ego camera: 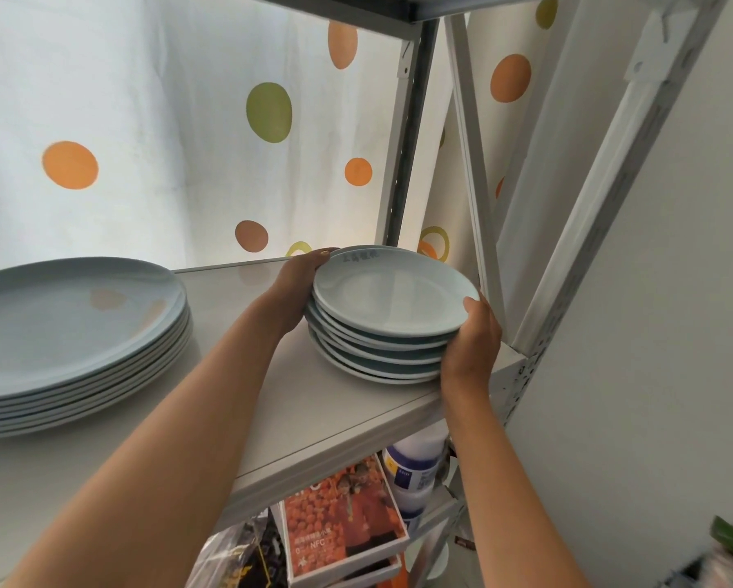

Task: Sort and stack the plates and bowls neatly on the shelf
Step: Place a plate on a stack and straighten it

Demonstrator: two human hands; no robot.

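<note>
Your left hand [297,290] cups the far-left rim of the stack of small plates [388,316], fingers curled round its edge; your right hand [473,345] grips the near-right side, thumb on the top plate's rim and fingers wrapped down the stack's flank; so the stack sits squarely between both hands, on the right end of the shelf [297,401], close to the front edge and just beside the upright post [471,163]; the plates in it lie unevenly, rims stepped rather than flush; the stack of large plates [72,333] rests well apart to the left; squaring the small stack probably calls for pressing inward from both sides.
</note>
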